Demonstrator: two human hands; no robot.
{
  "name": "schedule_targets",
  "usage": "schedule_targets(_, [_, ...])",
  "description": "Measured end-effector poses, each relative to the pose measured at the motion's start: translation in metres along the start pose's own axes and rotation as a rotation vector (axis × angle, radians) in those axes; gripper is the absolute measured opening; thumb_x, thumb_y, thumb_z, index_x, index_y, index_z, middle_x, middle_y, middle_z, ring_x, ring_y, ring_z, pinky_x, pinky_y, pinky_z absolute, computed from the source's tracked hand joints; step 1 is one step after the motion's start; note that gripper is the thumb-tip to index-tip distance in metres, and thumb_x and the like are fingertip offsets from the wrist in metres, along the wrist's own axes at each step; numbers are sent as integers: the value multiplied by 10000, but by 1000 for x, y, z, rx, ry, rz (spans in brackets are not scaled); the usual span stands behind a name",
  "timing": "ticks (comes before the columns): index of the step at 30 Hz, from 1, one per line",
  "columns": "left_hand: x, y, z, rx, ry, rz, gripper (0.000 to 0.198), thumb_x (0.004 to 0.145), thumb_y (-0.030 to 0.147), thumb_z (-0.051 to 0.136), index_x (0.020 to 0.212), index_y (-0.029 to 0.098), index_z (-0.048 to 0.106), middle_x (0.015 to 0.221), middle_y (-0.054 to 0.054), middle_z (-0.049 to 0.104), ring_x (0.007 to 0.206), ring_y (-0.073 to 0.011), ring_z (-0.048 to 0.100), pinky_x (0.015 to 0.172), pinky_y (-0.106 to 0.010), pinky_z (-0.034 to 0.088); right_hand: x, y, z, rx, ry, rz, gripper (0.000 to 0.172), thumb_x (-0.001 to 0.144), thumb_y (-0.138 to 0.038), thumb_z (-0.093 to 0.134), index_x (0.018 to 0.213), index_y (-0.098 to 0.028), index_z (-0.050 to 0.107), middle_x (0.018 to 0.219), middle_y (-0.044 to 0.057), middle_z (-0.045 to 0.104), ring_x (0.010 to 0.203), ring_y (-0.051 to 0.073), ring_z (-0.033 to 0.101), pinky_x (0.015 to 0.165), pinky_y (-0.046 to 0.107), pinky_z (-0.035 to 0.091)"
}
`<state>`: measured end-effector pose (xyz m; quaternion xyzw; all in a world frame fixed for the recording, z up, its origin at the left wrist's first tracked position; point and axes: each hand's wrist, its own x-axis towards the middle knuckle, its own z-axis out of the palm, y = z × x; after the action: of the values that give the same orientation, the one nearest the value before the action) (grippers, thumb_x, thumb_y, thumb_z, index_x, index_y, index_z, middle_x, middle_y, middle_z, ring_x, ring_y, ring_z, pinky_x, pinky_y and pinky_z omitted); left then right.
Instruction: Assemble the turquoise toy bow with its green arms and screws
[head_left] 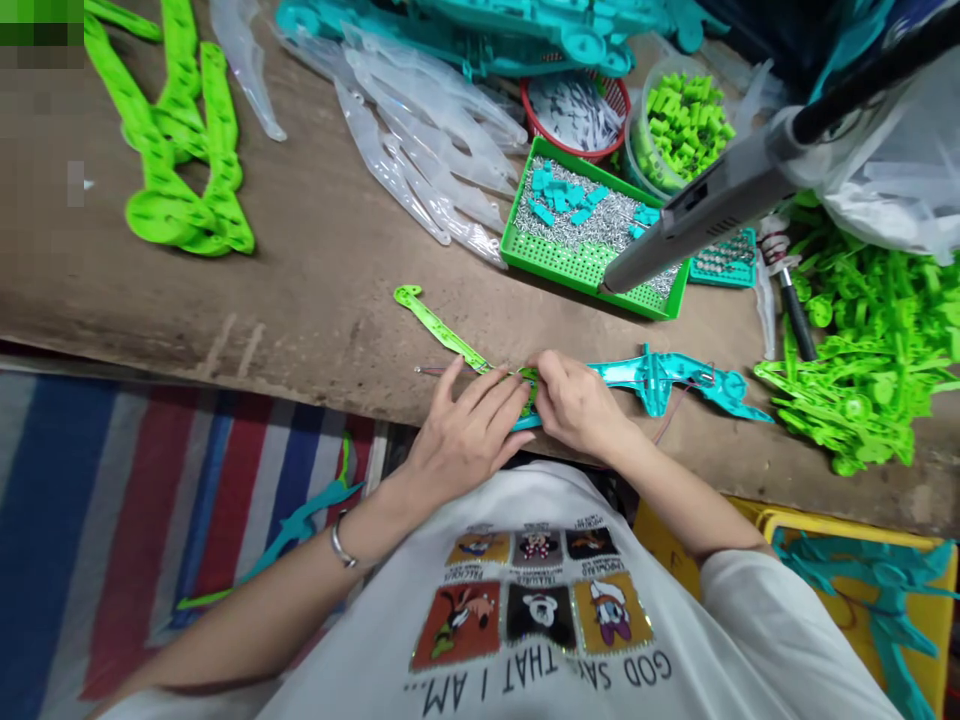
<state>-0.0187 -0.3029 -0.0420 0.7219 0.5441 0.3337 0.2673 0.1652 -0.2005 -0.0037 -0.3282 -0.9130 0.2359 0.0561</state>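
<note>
Pinching where green strip [437,328] meets teal frame [660,377], left hand [466,436] and right hand [576,405] curl close; light, stiff plastic, probably brittle, best gripped at that joint.

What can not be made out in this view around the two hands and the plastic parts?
Head view: where the green strip meets the teal part, hidden under the left hand and right hand.
Head view: the metal pieces in the green tray, too small to identify.
Head view: the yellow crate, cut off by the bottom edge.
Head view: the top left corner, blurred into blocks.
</note>
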Motion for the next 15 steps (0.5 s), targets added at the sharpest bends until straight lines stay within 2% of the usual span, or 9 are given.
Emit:
schedule_targets(4, [2,-1,0,-2,-46,-13,546,861,344,760,1390,319,630,1422,-105,665,1363,-413,552,1235,-742,175,2,-2,-2,25,4,50,182,936,-104,423,1077,-189,502,878,72,646,782,216,600,711,308,449])
schedule_targets(8, [7,2,-1,13,-28,-9,546,855,347,763,1385,307,638,1378,-106,690,1319,-411,572,1231,-737,193,-1,1,-15,76,-33,44,164,950,-98,435,1057,-193,516,947,87,653,852,221,614,760,318,463])
schedule_targets(12, [13,11,-4,219,-27,73,540,918,375,694,1432,244,594,1362,-131,694,1278,-390,589,1221,-715,219,-9,11,-32,111,-46,116,152,970,-109,460,1033,-184,577,1004,93,641,917,220,623,826,325,474])
schedule_targets(15, [16,19,-6,389,-57,106,521,976,371,618,1457,182,563,1328,-147,706,1257,-372,589,1212,-696,238,-15,16,-37,100,-82,163,165,991,-136,462,1026,-181,617,996,85,641,915,217,625,831,321,470])
